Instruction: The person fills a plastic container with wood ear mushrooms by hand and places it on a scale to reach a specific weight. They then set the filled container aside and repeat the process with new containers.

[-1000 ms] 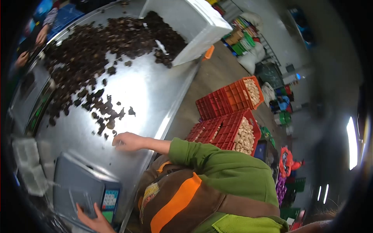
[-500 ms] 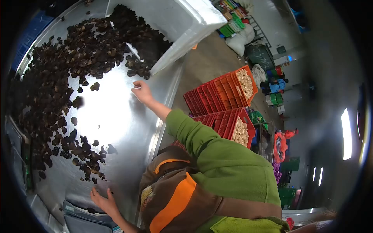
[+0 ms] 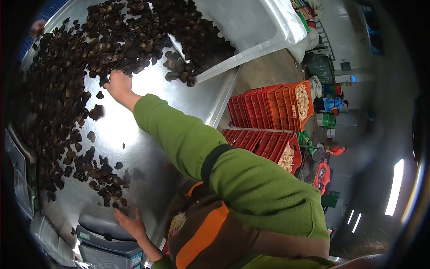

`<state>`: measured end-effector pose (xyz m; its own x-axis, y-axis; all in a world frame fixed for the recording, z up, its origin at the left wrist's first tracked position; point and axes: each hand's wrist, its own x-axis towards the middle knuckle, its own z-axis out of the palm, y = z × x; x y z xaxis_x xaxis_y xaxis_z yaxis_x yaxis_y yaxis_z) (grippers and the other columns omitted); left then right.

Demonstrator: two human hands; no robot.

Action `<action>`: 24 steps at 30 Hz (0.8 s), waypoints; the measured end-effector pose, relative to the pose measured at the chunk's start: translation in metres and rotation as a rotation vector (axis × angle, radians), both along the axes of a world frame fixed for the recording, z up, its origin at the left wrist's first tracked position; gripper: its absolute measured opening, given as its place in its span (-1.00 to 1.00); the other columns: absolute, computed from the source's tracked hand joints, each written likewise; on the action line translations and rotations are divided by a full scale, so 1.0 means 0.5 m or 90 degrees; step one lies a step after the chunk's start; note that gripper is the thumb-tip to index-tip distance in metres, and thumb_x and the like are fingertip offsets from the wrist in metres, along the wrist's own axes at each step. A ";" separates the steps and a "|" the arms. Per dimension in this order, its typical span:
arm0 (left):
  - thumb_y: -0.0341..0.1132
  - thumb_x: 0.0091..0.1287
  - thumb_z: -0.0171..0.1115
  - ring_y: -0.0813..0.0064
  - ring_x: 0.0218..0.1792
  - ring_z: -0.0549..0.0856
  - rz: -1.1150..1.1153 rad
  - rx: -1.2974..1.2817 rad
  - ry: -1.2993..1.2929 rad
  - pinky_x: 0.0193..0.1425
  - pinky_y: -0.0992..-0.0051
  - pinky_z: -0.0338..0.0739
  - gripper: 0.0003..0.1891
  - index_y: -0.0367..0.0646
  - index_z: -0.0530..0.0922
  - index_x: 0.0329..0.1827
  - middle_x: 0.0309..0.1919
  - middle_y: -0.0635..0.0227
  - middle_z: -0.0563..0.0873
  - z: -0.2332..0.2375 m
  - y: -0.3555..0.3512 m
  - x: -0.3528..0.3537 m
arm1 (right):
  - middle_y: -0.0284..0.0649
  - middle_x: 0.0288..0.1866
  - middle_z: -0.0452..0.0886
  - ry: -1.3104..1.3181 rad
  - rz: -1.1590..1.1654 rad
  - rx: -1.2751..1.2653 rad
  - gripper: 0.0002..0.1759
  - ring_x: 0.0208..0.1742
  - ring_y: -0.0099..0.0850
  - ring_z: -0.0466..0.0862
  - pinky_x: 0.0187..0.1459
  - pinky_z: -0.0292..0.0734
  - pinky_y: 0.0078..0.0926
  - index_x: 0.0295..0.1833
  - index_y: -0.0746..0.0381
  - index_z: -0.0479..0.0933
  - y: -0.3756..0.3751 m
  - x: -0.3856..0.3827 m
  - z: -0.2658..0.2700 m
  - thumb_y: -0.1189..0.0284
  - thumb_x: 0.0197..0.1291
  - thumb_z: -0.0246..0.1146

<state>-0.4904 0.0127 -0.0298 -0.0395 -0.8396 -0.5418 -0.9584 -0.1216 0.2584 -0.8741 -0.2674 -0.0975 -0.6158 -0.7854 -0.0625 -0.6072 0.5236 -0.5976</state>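
Many dark brown, cap-shaped mushroom pieces [image 3: 58, 121] lie over a shiny metal table [image 3: 156, 89]. My right hand [image 3: 120, 86], in a green sleeve, reaches to the edge of the pile. Its fingers are curled down against the dark pieces; what they hold, if anything, is hidden. Lower in view, my left hand [image 3: 132, 225] is open with fingers apart, beside a small cluster of dark pieces [image 3: 109, 186]. A white foam box [image 3: 255, 51] lies tipped on its side at the top, with dark pieces in its mouth.
Red and orange crates [image 3: 286, 105] of pale mushrooms stand on the floor beyond the table edge. A grey device [image 3: 109, 246] with labels sits by my left hand. Another person's hand [image 3: 38, 28] shows at the far table edge. A person in blue [image 3: 330, 104] is in the background.
My right hand has moved left across the metal to the pile's edge. My left hand has shifted slightly right and up. Another person's hand has come into view at the upper left.
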 end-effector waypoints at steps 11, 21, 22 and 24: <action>-0.17 0.16 0.42 -0.17 0.43 0.19 -0.067 -0.029 -0.015 0.47 0.09 0.09 -0.05 -0.39 0.03 0.48 0.39 -0.25 0.25 -0.024 0.014 0.005 | -0.23 -0.50 0.68 -0.503 0.090 -0.083 -0.81 -0.55 -0.59 0.62 -0.49 0.53 -0.64 -0.33 0.41 0.67 0.119 -0.036 0.070 0.45 0.18 0.36; -0.12 0.23 0.37 -0.14 0.42 0.19 -0.117 0.027 -0.081 0.41 0.11 0.24 -0.10 -0.18 0.04 0.54 0.47 -0.22 0.07 -0.011 0.023 0.018 | -0.30 -0.32 0.62 -1.037 0.009 0.289 -0.82 -0.31 -0.58 0.59 -0.33 0.49 -0.65 -0.08 0.25 0.54 0.731 -0.212 0.260 0.38 0.30 0.24; -0.12 0.24 0.36 -0.12 0.43 0.19 -0.114 0.022 -0.110 0.41 0.11 0.24 -0.10 -0.18 0.03 0.54 0.47 -0.23 0.07 -0.013 0.024 0.011 | -0.23 -0.22 0.66 -0.892 0.290 0.519 -0.79 -0.24 -0.51 0.62 -0.25 0.54 -0.55 -0.04 0.21 0.56 0.825 -0.257 0.226 0.37 0.26 0.26; -0.09 0.26 0.34 -0.11 0.44 0.18 -0.140 0.028 -0.122 0.42 0.11 0.24 -0.09 -0.22 0.01 0.54 0.47 -0.24 0.06 -0.015 0.019 -0.011 | -0.21 -0.14 0.65 -0.723 0.332 0.504 -0.74 -0.16 -0.44 0.62 -0.17 0.53 -0.47 0.03 0.21 0.54 0.849 -0.251 0.265 0.37 0.26 0.25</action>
<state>-0.4958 0.0223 -0.0371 -0.1117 -0.7979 -0.5923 -0.9937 0.0872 0.0699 -0.9995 0.1569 0.0350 0.3893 -0.4303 -0.8145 -0.2384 0.8070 -0.5403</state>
